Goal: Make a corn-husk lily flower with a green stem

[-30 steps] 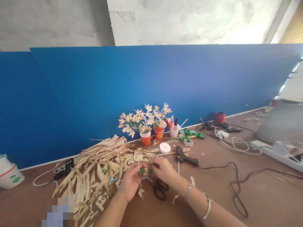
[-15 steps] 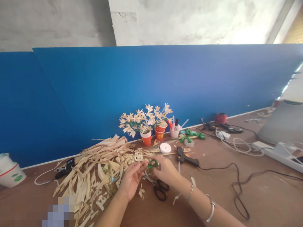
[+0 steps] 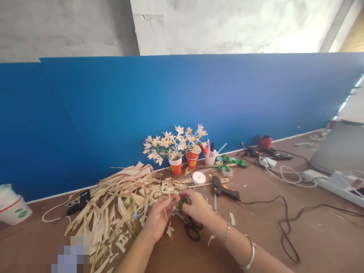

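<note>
My left hand (image 3: 161,214) is closed in a pinch, its fingertips on a thin stem. Below those fingers hangs a small pale husk flower (image 3: 170,231), which seems to belong to that stem. In my right hand (image 3: 196,206) is a small roll of green tape (image 3: 182,203), partly covered by the fingers. The two hands' fingertips nearly meet, so the point where tape and stem come together is hard to make out. Black-handled scissors (image 3: 192,230) lie on the table beneath my right hand, their blades mostly hidden.
Dried corn husks (image 3: 113,204) and scraps spread across the left. Behind stand husk flowers (image 3: 170,142) in red paper cups (image 3: 175,167), with a white roll (image 3: 198,178) in front. A glue gun (image 3: 223,188) trails its cord rightward toward a power strip (image 3: 335,185). A blue partition (image 3: 182,94) closes off the back.
My right hand has shifted left, bringing the green tape roll closer to my left fingertips and covering more of it. My left hand stays nearly in place.
</note>
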Available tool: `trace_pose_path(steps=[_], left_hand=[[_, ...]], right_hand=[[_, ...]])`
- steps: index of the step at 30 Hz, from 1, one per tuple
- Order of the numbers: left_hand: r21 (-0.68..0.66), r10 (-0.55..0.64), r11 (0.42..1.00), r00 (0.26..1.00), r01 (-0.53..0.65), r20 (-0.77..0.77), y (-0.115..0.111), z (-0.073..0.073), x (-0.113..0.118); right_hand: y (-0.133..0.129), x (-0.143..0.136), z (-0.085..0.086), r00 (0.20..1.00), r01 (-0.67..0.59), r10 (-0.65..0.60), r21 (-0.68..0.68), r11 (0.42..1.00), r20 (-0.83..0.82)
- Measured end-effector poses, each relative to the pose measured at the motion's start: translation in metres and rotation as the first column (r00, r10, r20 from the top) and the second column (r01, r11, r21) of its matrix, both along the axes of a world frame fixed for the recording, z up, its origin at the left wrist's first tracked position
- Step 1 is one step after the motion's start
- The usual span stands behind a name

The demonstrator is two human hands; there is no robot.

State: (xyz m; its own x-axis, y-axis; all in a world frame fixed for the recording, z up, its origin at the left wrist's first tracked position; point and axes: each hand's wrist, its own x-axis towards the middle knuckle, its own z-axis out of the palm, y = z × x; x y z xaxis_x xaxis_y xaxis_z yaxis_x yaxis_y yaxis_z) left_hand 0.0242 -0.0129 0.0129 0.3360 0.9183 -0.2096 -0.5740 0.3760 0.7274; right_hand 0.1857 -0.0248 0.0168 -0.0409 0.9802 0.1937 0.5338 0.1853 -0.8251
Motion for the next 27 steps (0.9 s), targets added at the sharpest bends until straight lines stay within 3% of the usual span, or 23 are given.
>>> trace_pose_path(steps=[3, 5, 7, 10, 14, 20, 23, 27], left_hand=[[-0.014, 0.020, 1.000, 1.000, -0.021, -0.019, 0.000, 0.002, 0.000], [-0.004, -0.001, 1.000, 1.000, 0.001, -0.022, -0.001, 0.002, 0.001], [0.022, -0.040, 0.999, 0.999, 0.040, -0.020, -0.002, 0.002, 0.002], [0.041, -0.073, 0.996, 0.997, 0.074, -0.017, -0.003, 0.001, 0.003], [0.020, -0.078, 0.997, 0.997, 0.078, 0.005, -0.004, 0.001, 0.004], [0.005, 0.002, 1.000, 1.000, -0.002, -0.006, -0.002, 0.002, 0.002], [0.055, 0.030, 0.998, 0.999, -0.027, -0.045, 0.000, -0.001, 0.002], [0.171, 0.000, 0.985, 0.986, 0.029, -0.166, 0.000, -0.009, 0.004]], right_hand=[[-0.003, 0.002, 0.004, 0.991, 0.097, -0.104, 0.084, 0.992, 0.083], [-0.003, -0.001, 0.002, 0.996, 0.014, -0.016, -0.025, 1.000, -0.084], [-0.001, -0.006, -0.004, 0.946, -0.114, 0.061, -0.151, 0.982, -0.319], [0.003, -0.011, -0.013, 0.870, -0.209, 0.086, -0.206, 0.956, -0.485], [0.007, -0.011, -0.019, 0.855, -0.212, 0.092, -0.183, 0.960, -0.510], [0.009, -0.005, -0.010, 0.845, -0.093, -0.066, -0.268, 0.959, -0.531], [0.008, -0.004, -0.004, 0.822, -0.125, -0.060, -0.281, 0.952, -0.566], [0.006, -0.005, 0.000, 0.781, -0.201, -0.018, -0.279, 0.939, -0.624]])
